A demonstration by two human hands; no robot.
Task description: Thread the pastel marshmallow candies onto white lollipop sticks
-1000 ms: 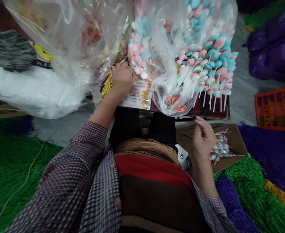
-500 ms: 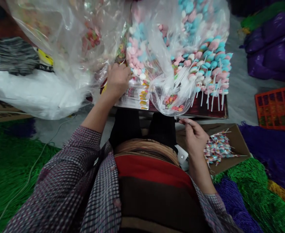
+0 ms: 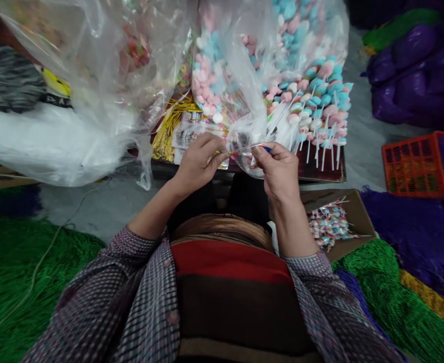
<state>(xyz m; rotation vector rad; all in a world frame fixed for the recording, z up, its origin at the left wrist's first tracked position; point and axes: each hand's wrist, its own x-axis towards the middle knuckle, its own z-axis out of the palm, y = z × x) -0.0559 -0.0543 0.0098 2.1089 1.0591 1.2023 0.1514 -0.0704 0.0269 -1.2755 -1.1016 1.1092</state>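
Observation:
Over the table's front edge, my left hand (image 3: 202, 161) pinches one side of a small clear plastic packet (image 3: 244, 148) with red and yellow print. My right hand (image 3: 278, 169) grips its other end between thumb and fingers, where a blue patch shows. Whether anything is inside the packet I cannot tell. Behind my left hand lie a stack of flat printed packets (image 3: 184, 136) and a bunch of gold twist ties (image 3: 163, 136). Candy skewers on white sticks (image 3: 325, 106), in pink, blue and white, are piled beyond my right hand.
Large clear bags of sweets (image 3: 131, 75) cover the table's back. A cardboard box (image 3: 358, 217) of wrapped candy sticks stands low at the right, near an orange crate (image 3: 410, 169). Green fringe (image 3: 55, 272) covers the floor at left. Another person's striped sleeve (image 3: 10, 78) shows upper left.
My left hand has come back from the packet stack toward me and to the right. My right hand has risen leftward to meet it, and the clear packet is now between them.

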